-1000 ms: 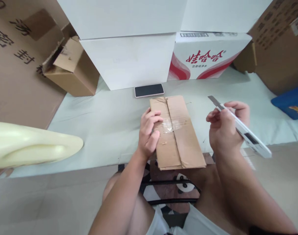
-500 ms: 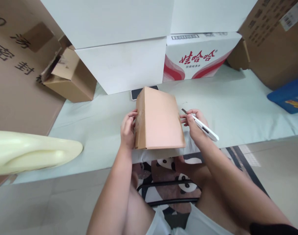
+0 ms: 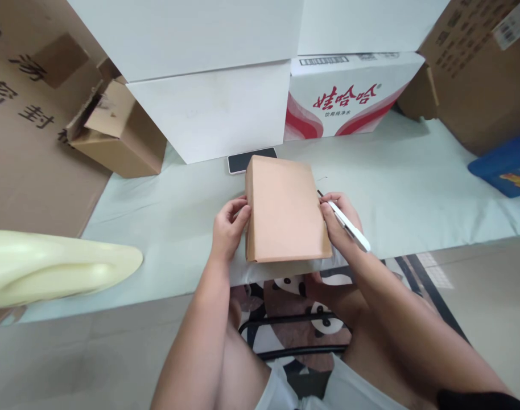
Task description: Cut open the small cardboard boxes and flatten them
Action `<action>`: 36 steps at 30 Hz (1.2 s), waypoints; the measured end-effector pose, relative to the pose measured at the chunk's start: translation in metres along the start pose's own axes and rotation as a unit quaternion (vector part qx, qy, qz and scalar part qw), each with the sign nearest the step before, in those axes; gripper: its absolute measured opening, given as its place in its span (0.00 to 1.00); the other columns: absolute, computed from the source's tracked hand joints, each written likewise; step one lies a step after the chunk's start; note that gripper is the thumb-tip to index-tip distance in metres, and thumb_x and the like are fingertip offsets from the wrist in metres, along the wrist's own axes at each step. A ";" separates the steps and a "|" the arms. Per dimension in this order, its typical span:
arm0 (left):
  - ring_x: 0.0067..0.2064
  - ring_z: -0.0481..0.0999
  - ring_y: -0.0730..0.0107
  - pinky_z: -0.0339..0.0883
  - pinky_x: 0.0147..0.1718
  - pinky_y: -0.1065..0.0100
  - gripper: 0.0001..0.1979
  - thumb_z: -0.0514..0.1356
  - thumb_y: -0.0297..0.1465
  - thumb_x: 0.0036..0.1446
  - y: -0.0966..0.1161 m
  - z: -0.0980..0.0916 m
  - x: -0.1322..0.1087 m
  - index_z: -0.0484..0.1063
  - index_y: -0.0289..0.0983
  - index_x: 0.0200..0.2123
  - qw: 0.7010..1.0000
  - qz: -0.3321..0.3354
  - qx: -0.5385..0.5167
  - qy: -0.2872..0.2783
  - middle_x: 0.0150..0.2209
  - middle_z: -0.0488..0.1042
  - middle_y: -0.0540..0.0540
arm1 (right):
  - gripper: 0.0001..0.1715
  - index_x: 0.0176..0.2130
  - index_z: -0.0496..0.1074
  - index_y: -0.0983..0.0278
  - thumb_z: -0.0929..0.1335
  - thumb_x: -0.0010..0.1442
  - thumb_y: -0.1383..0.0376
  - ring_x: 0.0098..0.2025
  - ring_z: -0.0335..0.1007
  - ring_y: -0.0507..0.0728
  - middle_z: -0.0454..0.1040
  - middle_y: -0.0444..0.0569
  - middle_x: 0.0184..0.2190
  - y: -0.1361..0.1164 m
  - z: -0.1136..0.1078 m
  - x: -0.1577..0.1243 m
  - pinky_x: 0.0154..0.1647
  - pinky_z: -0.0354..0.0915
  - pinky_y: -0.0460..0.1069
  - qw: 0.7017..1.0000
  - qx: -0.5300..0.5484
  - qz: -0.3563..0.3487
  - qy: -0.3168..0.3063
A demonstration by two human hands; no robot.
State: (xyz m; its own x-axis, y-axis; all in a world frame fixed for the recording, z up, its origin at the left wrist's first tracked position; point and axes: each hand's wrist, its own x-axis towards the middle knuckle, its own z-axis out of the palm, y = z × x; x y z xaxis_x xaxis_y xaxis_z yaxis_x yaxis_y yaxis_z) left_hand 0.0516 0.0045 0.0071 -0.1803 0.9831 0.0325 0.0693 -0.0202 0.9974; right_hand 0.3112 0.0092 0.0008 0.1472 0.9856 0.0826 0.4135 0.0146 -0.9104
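A small brown cardboard box (image 3: 283,208) stands upright on the pale green cloth (image 3: 166,216) in front of me, its plain side facing up. My left hand (image 3: 228,228) grips its left edge with curled fingers. On the box's right edge rests my right hand (image 3: 339,223), closed round a white utility knife (image 3: 349,226) whose blade points away from me.
A phone (image 3: 250,160) lies just behind the box. White boxes (image 3: 209,108) and a red-and-white printed carton (image 3: 349,94) are stacked at the back. Brown cartons (image 3: 119,128) stand left and right. A blue object (image 3: 503,171) lies far right, a cream plastic shape (image 3: 59,265) at left.
The box was lying flat with its taped seam up; it has been lifted and turned so a plain face shows. My right hand with the knife moved in to the box's right edge.
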 end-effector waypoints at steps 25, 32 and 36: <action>0.42 0.74 0.62 0.69 0.41 0.63 0.31 0.69 0.56 0.48 -0.003 0.004 -0.002 0.64 0.42 0.44 0.993 -0.069 -0.092 0.002 0.39 0.70 0.47 | 0.16 0.43 0.71 0.58 0.64 0.63 0.51 0.32 0.71 0.58 0.77 0.47 0.32 -0.006 0.001 -0.004 0.35 0.64 0.53 0.999 -0.023 -0.014 -0.045; 0.37 0.73 0.66 0.68 0.37 0.64 0.27 0.70 0.46 0.45 0.000 0.004 0.002 0.62 0.42 0.42 0.991 -0.091 -0.091 0.027 0.39 0.71 0.49 | 0.15 0.44 0.71 0.57 0.65 0.65 0.51 0.32 0.72 0.58 0.77 0.46 0.31 -0.004 0.002 -0.006 0.35 0.66 0.53 0.998 -0.031 -0.032 -0.049; 0.37 0.74 0.65 0.68 0.36 0.63 0.27 0.70 0.46 0.45 0.002 0.004 0.002 0.62 0.43 0.42 0.992 -0.094 -0.081 0.029 0.38 0.71 0.49 | 0.15 0.44 0.71 0.57 0.65 0.65 0.52 0.30 0.70 0.57 0.77 0.45 0.31 -0.003 0.003 -0.006 0.34 0.65 0.53 0.998 -0.027 -0.032 -0.056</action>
State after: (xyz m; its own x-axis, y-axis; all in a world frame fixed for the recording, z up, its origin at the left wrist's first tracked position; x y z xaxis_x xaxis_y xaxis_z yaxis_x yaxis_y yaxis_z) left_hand 0.0553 0.0074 0.0087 -0.2319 0.9601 -0.1564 -0.1296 0.1288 0.9832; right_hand 0.3063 0.0036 0.0023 0.0196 0.9956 0.0914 0.4676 0.0717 -0.8810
